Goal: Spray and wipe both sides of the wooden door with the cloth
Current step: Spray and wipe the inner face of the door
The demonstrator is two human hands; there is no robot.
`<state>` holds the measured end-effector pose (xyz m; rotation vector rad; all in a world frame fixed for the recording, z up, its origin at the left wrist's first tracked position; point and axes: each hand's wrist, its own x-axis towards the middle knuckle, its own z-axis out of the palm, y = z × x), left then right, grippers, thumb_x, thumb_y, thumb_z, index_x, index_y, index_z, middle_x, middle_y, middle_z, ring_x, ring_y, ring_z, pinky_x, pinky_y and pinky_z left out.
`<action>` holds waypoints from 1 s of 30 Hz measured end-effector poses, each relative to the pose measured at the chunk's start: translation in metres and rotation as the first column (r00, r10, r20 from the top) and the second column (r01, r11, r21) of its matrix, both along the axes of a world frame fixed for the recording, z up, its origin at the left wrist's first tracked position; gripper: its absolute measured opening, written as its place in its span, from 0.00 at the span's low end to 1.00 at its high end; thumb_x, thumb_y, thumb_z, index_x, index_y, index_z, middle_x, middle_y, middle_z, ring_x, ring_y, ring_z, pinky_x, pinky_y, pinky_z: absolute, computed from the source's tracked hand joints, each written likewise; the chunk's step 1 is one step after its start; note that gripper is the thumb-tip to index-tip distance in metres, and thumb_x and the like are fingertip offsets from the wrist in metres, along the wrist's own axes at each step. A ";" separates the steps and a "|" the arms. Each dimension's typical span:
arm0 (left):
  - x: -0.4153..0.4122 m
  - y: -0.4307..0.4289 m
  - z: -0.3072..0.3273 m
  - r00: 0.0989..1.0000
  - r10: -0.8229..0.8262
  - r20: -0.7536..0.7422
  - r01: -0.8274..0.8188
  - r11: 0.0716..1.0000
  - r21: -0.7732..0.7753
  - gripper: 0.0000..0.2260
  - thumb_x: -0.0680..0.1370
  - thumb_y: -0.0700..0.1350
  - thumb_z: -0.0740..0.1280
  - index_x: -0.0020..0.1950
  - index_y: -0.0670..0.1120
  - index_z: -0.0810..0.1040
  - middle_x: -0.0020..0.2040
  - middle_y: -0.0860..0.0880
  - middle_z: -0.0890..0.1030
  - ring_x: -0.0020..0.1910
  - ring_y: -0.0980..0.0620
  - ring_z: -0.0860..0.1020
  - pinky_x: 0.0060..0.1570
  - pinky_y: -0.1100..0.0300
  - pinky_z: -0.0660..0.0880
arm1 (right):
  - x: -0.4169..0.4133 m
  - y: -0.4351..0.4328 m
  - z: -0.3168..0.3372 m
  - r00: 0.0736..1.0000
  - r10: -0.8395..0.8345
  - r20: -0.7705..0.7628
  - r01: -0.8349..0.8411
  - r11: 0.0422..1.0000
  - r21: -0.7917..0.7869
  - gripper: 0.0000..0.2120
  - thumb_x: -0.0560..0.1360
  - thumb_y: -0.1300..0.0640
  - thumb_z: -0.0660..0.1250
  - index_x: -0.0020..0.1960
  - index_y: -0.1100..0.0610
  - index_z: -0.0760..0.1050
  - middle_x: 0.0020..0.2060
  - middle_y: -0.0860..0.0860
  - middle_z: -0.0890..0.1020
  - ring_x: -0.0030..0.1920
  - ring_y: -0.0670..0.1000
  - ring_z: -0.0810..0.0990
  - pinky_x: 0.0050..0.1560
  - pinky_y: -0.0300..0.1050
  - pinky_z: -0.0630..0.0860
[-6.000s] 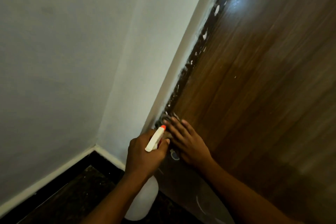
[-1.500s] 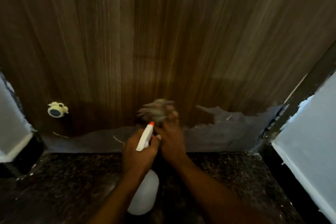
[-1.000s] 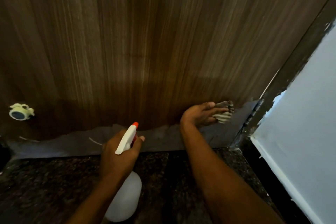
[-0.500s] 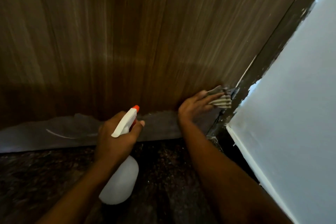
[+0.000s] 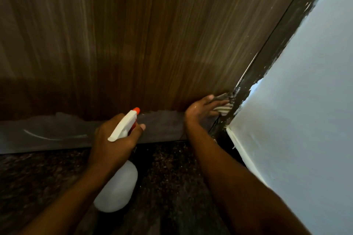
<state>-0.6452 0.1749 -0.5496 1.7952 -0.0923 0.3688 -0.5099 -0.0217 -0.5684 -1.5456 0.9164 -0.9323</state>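
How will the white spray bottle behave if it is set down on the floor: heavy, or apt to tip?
Probably light: the left hand alone holds the spray bottle by its neck. The rounded plastic body looks rigid, perhaps slippery if wet. With the trigger head on top, it may tip when nudged.

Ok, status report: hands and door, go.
Left hand grips spray bottle. Right hand presses cloth on door, bottom right corner. Wall close alongside.

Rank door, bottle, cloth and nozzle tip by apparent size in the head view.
1. door: fills most of the frame.
2. bottle: near the camera, which enlarges it.
3. cloth: only partly visible.
4. nozzle tip: smallest.
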 end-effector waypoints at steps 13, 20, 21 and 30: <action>-0.003 -0.037 -0.015 1.000 0.003 -0.004 -0.003 0.998 0.065 0.09 0.70 0.43 0.74 0.48 0.43 0.79 0.39 0.51 0.80 0.39 0.58 0.78 0.37 0.70 0.72 | -0.020 -0.029 -0.060 0.936 0.179 -0.304 -0.264 0.927 -0.266 0.29 0.84 0.52 0.51 0.80 0.62 0.46 0.71 0.69 0.67 0.69 0.65 0.68 0.69 0.52 0.57; -0.005 -0.050 -0.017 0.999 0.032 -0.037 -0.027 0.992 0.121 0.09 0.70 0.45 0.74 0.43 0.43 0.78 0.36 0.49 0.79 0.36 0.53 0.77 0.36 0.62 0.73 | -0.013 -0.026 0.020 0.991 0.120 0.051 -0.086 0.894 -0.440 0.29 0.82 0.61 0.56 0.80 0.54 0.52 0.74 0.63 0.65 0.72 0.59 0.65 0.68 0.38 0.58; -0.005 -0.057 -0.016 0.998 0.034 -0.048 -0.028 0.991 0.127 0.10 0.69 0.46 0.75 0.43 0.42 0.78 0.37 0.48 0.79 0.37 0.52 0.78 0.37 0.60 0.75 | -0.015 -0.029 0.014 0.992 0.121 0.034 -0.089 0.865 -0.495 0.27 0.82 0.61 0.56 0.80 0.55 0.54 0.75 0.63 0.63 0.73 0.58 0.62 0.68 0.38 0.57; -0.010 -0.096 -0.019 0.993 0.001 -0.117 0.008 0.997 0.078 0.08 0.69 0.46 0.75 0.44 0.45 0.80 0.38 0.55 0.76 0.37 0.54 0.75 0.37 0.65 0.70 | -0.037 -0.043 -0.080 0.862 0.399 -0.314 -0.410 0.911 0.032 0.24 0.85 0.54 0.50 0.79 0.57 0.54 0.70 0.59 0.70 0.67 0.62 0.73 0.65 0.49 0.69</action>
